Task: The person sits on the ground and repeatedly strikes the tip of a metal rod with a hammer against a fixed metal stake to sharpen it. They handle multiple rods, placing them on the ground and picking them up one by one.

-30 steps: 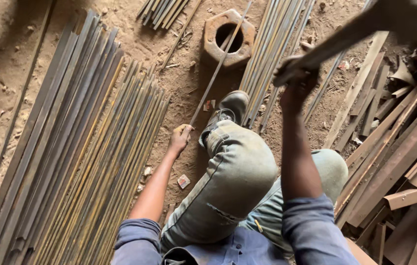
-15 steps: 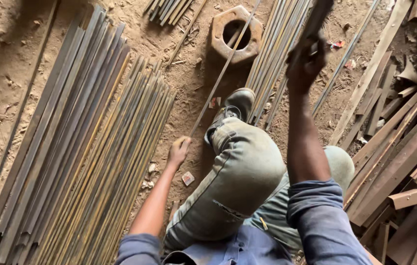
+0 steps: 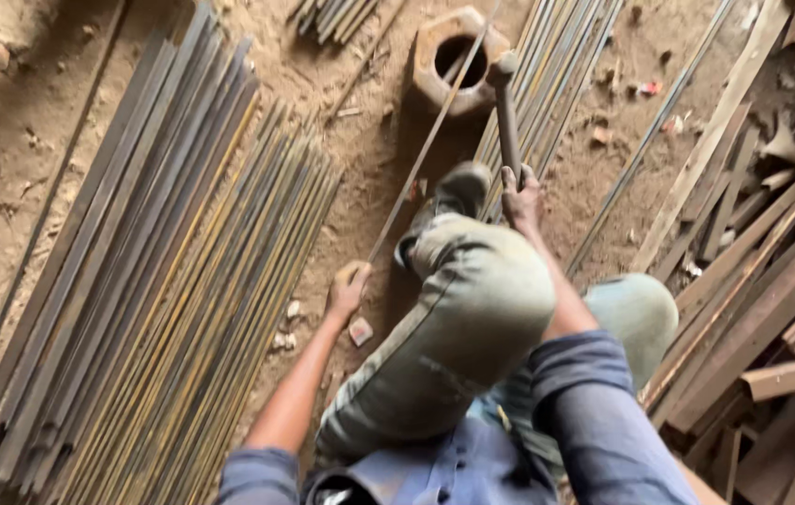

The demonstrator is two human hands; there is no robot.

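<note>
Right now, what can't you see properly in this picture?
Head view only:
- Hammer: head blurred where it meets the rod.
- Right hand: fingers wrapped round the handle, palm hidden.
- Left hand: its grip on the rod is too small to tell.
- Shoe: partly hidden by the knee.

Rod bundle point(image 3: 164, 281) left of left hand point(image 3: 349, 288); block point(image 3: 458, 58) beyond right hand point(image 3: 521, 198); planks point(image 3: 772, 281) to its right.

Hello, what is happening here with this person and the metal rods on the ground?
A person crouches on a dirt floor. The left hand holds one thin metal rod near its end; the rod runs across a hexagonal metal block with a hole. The right hand grips a hammer, its head at the block. A big pile of rods lies beside the left hand, wooden planks on the other side.
</note>
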